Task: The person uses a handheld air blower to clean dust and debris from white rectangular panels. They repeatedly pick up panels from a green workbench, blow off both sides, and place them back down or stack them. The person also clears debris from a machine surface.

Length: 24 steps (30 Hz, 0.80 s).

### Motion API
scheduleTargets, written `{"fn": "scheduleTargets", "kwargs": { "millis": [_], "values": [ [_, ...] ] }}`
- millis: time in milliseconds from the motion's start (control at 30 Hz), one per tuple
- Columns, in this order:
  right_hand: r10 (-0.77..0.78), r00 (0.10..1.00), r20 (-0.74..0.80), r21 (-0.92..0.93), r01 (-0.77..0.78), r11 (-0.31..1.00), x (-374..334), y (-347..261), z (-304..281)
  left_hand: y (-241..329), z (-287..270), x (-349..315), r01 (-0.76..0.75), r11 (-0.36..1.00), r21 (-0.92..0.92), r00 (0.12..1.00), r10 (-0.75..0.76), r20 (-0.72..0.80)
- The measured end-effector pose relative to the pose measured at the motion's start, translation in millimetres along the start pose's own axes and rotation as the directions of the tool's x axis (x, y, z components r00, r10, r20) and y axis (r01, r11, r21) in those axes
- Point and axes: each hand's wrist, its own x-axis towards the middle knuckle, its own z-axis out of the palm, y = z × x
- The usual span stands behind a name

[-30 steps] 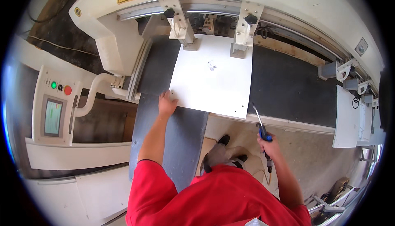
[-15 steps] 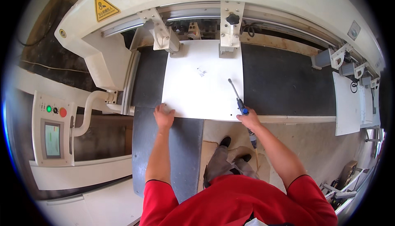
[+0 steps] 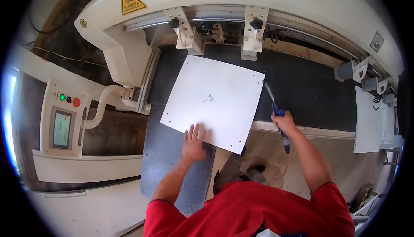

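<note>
A white square panel (image 3: 215, 101) with small drilled holes near its corners lies turned at an angle on the dark machine bed. Its near corner juts over the bed's front edge. My left hand (image 3: 194, 144) rests at the panel's near edge, fingers spread. In my right hand (image 3: 284, 120) is an air blow gun (image 3: 279, 113) with a blue part and a long thin nozzle. The nozzle's tip points at the panel's right corner; whether it touches cannot be told. A hose trails down from the gun's handle.
Two white clamp brackets (image 3: 253, 34) with black knobs hang from the rail behind the panel. At left stands a control box (image 3: 64, 118) with a screen and buttons. Another white panel (image 3: 366, 120) is at far right. A dark grey side table (image 3: 172, 168) lies before me.
The panel has come out from under the clamp brackets toward me and turned clockwise. My left hand has opened flat at its edge. The blow gun has moved right, off the panel's middle.
</note>
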Motion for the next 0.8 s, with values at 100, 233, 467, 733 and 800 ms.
{"fn": "scheduleTargets", "kwargs": {
  "millis": [100,233,467,733,800],
  "values": [
    [0.029,0.991,0.132,-0.091,-0.017,0.996,-47.1,4.5,16.3,-21.7,-4.8,46.9,-0.115,0.975,0.192,0.956,0.056,0.287],
    [-0.012,0.979,0.205,0.101,-0.009,0.995,-69.1,7.7,14.9,-16.7,-28.9,97.1,-0.259,0.929,0.264,0.896,0.129,0.425],
    [-0.273,0.948,0.164,0.318,0.211,0.924,-98.5,-60.1,-2.2,15.5,-33.2,169.0,-0.175,0.966,0.193,0.908,0.082,0.411],
    [-0.437,0.895,0.092,0.467,0.349,0.813,-137.9,-186.3,-11.3,6.7,-33.5,204.1,-0.208,0.952,0.226,0.897,0.093,0.433],
    [-0.474,0.877,0.081,0.489,0.380,0.785,-142.0,-212.5,-5.4,6.0,-37.2,203.2,-0.209,0.950,0.231,0.893,0.089,0.441]
  ]
}}
